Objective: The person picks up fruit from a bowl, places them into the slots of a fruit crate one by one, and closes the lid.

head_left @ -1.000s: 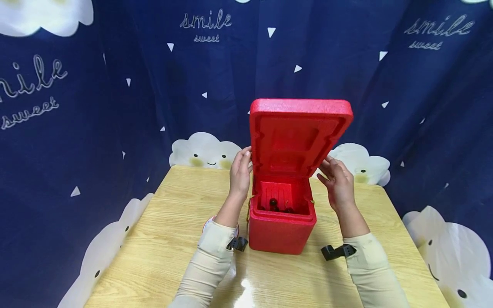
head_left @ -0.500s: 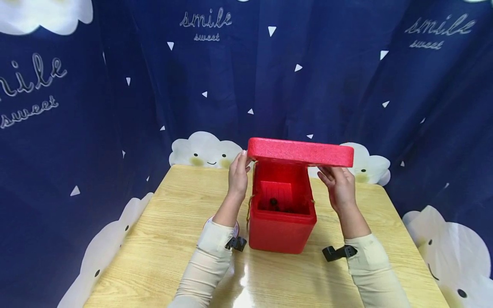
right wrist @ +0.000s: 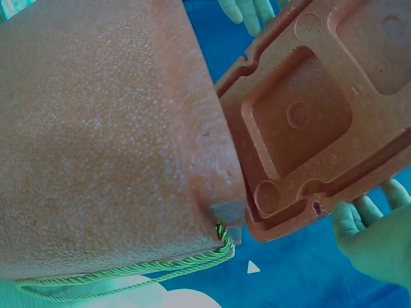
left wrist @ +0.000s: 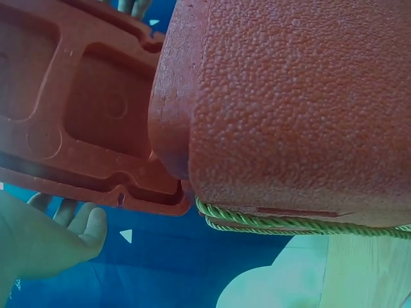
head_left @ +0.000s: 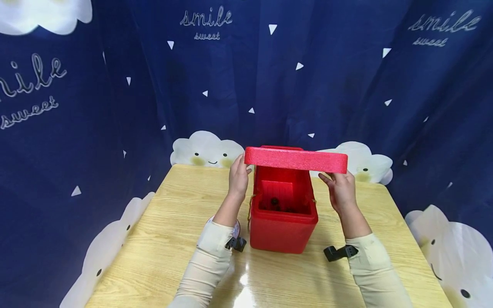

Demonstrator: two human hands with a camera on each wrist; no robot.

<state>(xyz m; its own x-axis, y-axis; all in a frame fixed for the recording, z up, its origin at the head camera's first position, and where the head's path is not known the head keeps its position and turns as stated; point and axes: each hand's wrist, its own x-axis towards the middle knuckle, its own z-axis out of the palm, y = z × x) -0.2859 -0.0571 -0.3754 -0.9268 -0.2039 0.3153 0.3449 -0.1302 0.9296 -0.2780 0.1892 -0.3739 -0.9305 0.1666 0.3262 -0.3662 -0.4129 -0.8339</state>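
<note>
A red foam cooler box [head_left: 283, 235] stands on the table, with its red lid [head_left: 296, 159] raised over the back of the opening. Inside, a few small dark round things [head_left: 274, 202] show in shadow. My left hand [head_left: 238, 177] holds the lid's left side, and in the left wrist view its fingers [left wrist: 67, 212] reach behind the lid edge. On the lid's right side, my right hand [head_left: 342, 190] grips the edge, its fingertips [right wrist: 343, 218] right at the rim in the right wrist view. The lid's recessed underside shows in both wrist views.
Gold twisted cord [left wrist: 270, 221] runs along the box's side. A round, flat white item with a red rim [head_left: 236, 229] lies partly hidden under the left forearm. The wooden table [head_left: 181, 205] backs onto a dark blue curtain [head_left: 231, 77] printed with clouds.
The lid has swung down from nearly upright, so its front edge now faces me and its underside is hidden in the head view. Both hands stay at its sides, nearly in place.
</note>
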